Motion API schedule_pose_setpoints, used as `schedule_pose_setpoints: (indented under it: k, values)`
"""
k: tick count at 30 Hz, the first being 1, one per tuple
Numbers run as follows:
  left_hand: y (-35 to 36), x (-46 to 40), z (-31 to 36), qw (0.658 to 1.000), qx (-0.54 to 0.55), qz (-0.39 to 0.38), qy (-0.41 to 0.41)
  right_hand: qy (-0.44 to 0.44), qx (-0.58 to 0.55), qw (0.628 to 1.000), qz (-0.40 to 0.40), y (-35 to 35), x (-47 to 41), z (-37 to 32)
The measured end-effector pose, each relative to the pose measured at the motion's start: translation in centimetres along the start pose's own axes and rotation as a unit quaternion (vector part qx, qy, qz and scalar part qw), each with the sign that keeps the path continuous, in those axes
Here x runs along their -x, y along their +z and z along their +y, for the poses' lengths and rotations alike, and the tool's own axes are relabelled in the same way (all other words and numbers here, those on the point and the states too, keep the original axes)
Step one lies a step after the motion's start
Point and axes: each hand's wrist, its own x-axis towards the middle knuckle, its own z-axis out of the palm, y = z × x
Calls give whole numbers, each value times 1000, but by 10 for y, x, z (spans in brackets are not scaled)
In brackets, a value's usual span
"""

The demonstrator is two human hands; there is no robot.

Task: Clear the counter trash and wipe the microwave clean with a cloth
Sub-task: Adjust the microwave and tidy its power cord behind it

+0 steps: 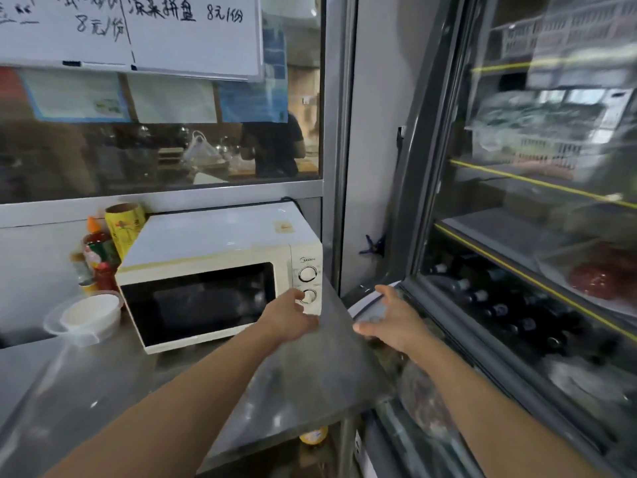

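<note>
A cream microwave [220, 270] with a dark door window and two dials stands on the steel counter [103, 381], pushed back against the wall. My left hand [293, 317] hovers at its lower right front corner, just below the lower dial [307, 296], fingers loosely bent and holding nothing. My right hand [391, 320] reaches past the counter's right edge with spread fingers, over a white curved rim [362, 303] down in the gap beside the display fridge. A clear plastic container with a white bowl inside [88, 317] sits left of the microwave. No cloth is in view.
Sauce bottles [98, 260] and a yellow roll [124, 225] crowd the wall left of the microwave. A glass-door display fridge [534, 253] with bottles and trays fills the right side. A glass partition with a whiteboard [189, 32] rises behind the counter; a person stands beyond it.
</note>
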Motion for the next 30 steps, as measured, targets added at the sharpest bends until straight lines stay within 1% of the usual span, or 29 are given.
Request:
schedule_pose_setpoints:
  k: [5,8,13,21,27,30]
  values:
    - [-14,-61,7,999,-17,-27,26,24,-30,999,29,9,-43,-8]
    - [-21,-91,11,998,-33,-38,38,33,-38,998,29,12,-63,-12]
    - [-23,-131,19,998,-23,-40,46,43,-36,998,31,17,-97,-13]
    - [-19,-198,47,998,7,-10,65,39,-33,999,9,19,-178,4]
    - [-1,-266,78,997,-30,19,73,25,-34,998,-35,7,-267,16]
    - [11,-302,88,997,-38,26,58,20,-37,997,-61,2,-309,25]
